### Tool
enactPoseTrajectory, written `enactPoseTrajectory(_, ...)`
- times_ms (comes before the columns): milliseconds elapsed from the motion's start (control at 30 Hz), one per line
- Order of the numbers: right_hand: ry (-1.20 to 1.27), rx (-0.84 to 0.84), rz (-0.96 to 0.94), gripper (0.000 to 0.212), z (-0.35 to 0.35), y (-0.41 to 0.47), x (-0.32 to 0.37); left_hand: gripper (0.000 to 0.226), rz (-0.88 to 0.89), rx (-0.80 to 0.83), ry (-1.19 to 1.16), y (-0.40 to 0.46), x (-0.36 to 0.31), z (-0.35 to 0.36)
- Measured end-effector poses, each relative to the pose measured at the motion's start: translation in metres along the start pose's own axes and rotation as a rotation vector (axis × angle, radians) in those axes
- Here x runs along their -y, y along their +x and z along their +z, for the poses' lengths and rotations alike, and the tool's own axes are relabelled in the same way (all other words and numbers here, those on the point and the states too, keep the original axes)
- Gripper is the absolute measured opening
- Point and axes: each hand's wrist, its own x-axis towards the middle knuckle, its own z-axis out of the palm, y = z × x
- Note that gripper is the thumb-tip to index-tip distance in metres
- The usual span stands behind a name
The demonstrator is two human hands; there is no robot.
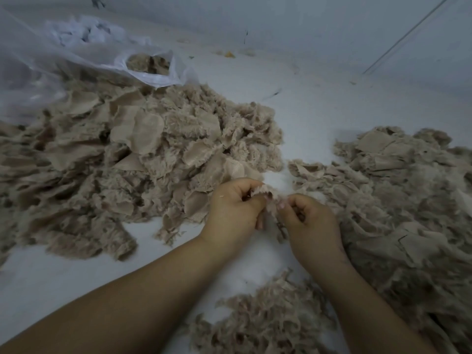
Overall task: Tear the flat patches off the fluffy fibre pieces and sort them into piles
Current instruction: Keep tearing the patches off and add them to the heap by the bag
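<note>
Pale surface, probably a floor or table, meeting a light wall; at far left, a clear plastic bag holding more beige material. Beside it, the large unsorted heap, fluffy fibre mixed with flat woven patches. At centre, your left hand, fingers curled, pinches one side of a small fibre piece; your right hand, equally curled, pinches the other side, the two grips almost touching above a bare gap between the heaps. Both forearms reach in from the lower edge, wrists low, knuckles upward. To tear cleanly, you should probably hold close to the seam and peel the patch away steadily rather than snatching. Near the right forearm, a small fluffy pile; at far right, a broad pile, apparently sorted.
</note>
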Motion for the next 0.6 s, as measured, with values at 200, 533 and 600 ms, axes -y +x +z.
enactPoseTrajectory(200,-0.025,-0.053,0.03,0.041,0.0,0.001,-0.003,0.022,0.005,-0.119,-0.186,0.002,-0.002,-0.005)
enactPoseTrajectory(533,0.254,0.073,0.037,0.027,-0.003,-0.006,0.009,0.018,-0.204,0.137,0.031,0.009,0.004,-0.01)
enactPoseTrajectory(600,0.201,0.065,-0.017,0.02,-0.002,-0.006,0.011,0.018,-0.185,0.185,0.036,0.01,0.002,-0.01)
